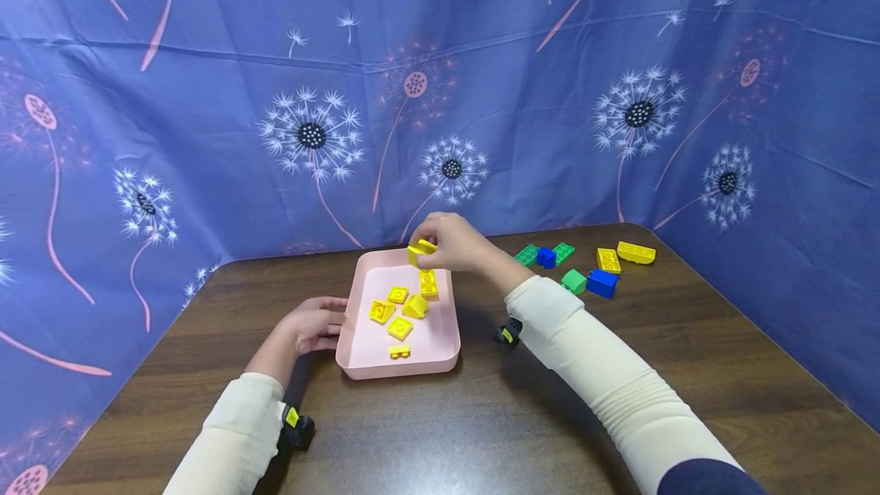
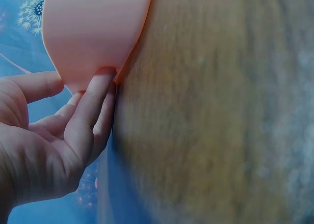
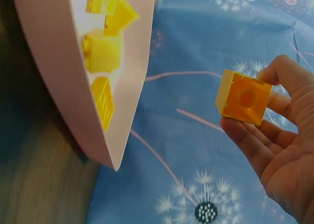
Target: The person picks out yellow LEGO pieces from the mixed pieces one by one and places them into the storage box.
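Note:
My right hand [image 1: 450, 243] pinches a yellow toy brick [image 3: 245, 98] between thumb and fingers, raised over the far right end of the pink tray [image 1: 450, 342]. In the right wrist view the brick's hollow underside faces the camera. Several yellow bricks lie spread in the tray, among them a long one [image 1: 428, 286], a sloped one [image 1: 415, 306] and a small one [image 1: 399, 351] near the front. At the tray's left side is my left hand [image 1: 309, 327], its fingers extended and touching the outer wall, as the left wrist view [image 2: 59, 140] also shows.
On the right of the wooden table [image 1: 522, 418] lie green plates [image 1: 527, 254], blue bricks [image 1: 602, 283], a green brick [image 1: 574, 281] and yellow bricks [image 1: 635, 253]. A blue dandelion-print cloth [image 1: 536, 113] hangs behind the table and along its sides.

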Action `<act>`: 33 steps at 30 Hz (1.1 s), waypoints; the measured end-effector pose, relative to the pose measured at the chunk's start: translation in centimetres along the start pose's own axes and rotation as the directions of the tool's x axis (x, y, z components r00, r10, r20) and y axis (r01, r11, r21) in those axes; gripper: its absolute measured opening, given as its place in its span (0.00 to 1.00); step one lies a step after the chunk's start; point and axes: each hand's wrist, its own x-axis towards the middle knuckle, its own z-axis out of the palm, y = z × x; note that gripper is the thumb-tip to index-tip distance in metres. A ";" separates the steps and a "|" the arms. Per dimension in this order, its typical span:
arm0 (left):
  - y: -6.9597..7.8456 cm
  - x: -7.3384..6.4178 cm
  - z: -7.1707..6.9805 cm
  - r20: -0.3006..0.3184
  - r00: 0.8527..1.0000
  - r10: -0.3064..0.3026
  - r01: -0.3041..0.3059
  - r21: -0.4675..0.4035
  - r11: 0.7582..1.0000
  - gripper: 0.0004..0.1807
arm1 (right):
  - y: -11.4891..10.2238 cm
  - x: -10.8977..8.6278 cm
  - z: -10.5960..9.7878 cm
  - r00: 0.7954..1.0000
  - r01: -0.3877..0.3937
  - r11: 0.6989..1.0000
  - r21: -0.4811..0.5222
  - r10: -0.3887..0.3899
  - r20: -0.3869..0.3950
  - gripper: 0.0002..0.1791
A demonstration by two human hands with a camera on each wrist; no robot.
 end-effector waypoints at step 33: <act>0.3 0.0 0.0 0.005 1.000 -0.006 0.006 -0.032 0.999 0.32 | -4.8 4.9 8.8 0.857 0.087 0.987 0.138 -0.145 0.495 0.08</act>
